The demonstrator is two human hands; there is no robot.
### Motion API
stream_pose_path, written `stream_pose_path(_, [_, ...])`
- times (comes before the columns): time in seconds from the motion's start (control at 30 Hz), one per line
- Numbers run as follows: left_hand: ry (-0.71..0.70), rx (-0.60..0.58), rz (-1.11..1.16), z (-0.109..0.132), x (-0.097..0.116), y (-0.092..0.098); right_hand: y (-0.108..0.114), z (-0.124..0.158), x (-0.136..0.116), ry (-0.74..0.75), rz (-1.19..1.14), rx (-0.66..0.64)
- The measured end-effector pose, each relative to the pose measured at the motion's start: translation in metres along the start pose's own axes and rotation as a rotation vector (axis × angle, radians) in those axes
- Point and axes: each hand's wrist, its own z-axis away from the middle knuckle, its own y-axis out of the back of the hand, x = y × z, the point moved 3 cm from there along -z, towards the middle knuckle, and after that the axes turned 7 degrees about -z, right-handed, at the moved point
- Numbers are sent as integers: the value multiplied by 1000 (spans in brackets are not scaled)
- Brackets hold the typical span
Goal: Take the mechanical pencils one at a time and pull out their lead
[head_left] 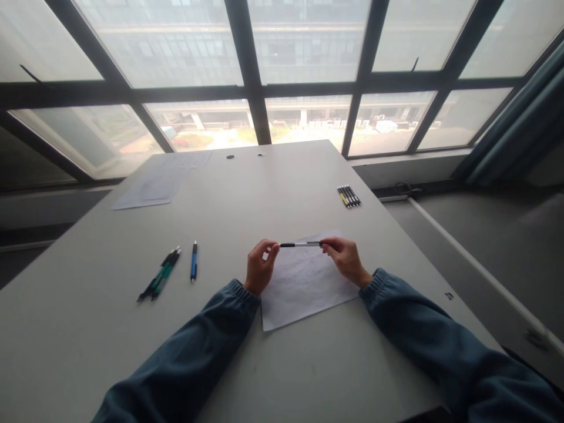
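Slim cylindrical pen [302, 244], ends grasped by left fingers [272, 251] and right fingers [329, 249]. Flat paper [304, 288] below; pen row [349, 196] near bench's [273, 197] right edge.

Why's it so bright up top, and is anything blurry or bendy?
Head view: daylight in the windows is so bright that the building outside looks washed out; head view: the sleeves look dim against it; head view: the green pens look smeared, the held pen clearer, the paper too faint to read; head view: the window bars fan outward, perhaps from a wide lens.
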Motion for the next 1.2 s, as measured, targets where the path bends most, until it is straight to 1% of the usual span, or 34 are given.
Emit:
stream_pose_path(0.1, [-3, 15, 7, -1, -1, 1, -1, -1, 0, 12, -5, -19])
stream_pose_path(0.27, [-11, 36, 52, -1, -5, 1, -1, -1, -3, -59, -71, -49])
stream_pose_path(0.4, [-44, 47, 85, -1, -2, 3, 2, -2, -2, -145, -36, -172])
stream_pose_path(0.47, [-72, 28, 90, -1, 1, 3, 4, -3, 0, -197, 21, -234])
stream_pose_path(0.53, [-93, 13, 93, -1, 3, 4, 5, -3, 0, -217, 96, -289])
stream_pose_path(0.63, [-101, 6, 110, -1, 2, 3, 6, -1, -8, -151, 236, -355])
stream_pose_path(0.7, [-89, 4, 122, 0, -2, 1, 6, 2, -18, -65, 340, -355])
stream_pose_path(0.83, [-36, 4, 210, 2, -9, -4, 12, -1, -35, 82, 477, -278])
stream_pose_path(0.9, [-14, 11, 291, 3, -10, -6, 20, -9, -37, 158, 554, -192])
stream_pose_path(0.93, [-6, 10, 319, 4, -10, -7, 26, -16, -35, 179, 598, -125])
stream_pose_path(1.03, [14, -12, 340, 3, -10, -9, 48, -42, -23, 149, 730, 59])
stream_pose_path(1.1, [25, -34, 344, 3, -10, -10, 62, -61, -12, 70, 840, 155])
stream_pose_path(1.17, [31, -61, 347, 2, -11, -10, 72, -77, 0, -35, 990, 216])
stream_pose_path(1.2, [32, -73, 348, 3, -11, -11, 75, -84, 4, -61, 1020, 238])
